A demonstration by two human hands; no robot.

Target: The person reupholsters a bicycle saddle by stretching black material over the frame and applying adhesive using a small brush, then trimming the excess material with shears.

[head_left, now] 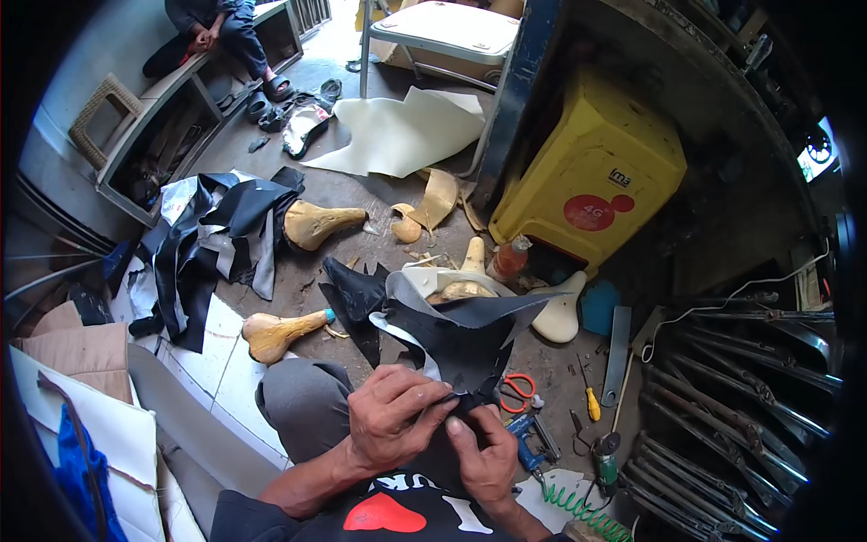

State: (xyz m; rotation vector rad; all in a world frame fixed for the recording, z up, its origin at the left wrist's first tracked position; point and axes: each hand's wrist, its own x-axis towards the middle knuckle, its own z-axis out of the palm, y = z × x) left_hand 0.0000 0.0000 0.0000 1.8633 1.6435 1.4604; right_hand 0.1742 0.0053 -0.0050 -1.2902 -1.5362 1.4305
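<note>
My left hand [397, 414] and my right hand [483, 450] meet close together in front of my chest. Both are closed, fingers and thumbs pinching the near edge of a black sheet of vinyl or leather [461, 343]. The sheet spreads away from me over the floor, its grey-white backing showing along folded parts. Behind it is a saddle-shaped piece [465, 289], yellowish and partly covered. Just right of my right hand lie orange-handled scissors [517, 394] and a blue air stapler [526, 443]. Whether a small tool sits between my fingers is hidden.
Saddle-shaped pieces [280, 334] lie around, beside black scraps [226, 226] and a pale foam sheet [406, 131]. A yellow plastic stool [596, 163] stands far right. At right are a yellow screwdriver [592, 404], metal ruler [617, 352], green coiled hose [587, 515] and metal tubes [722, 406]. Another person [221, 36] sits far left.
</note>
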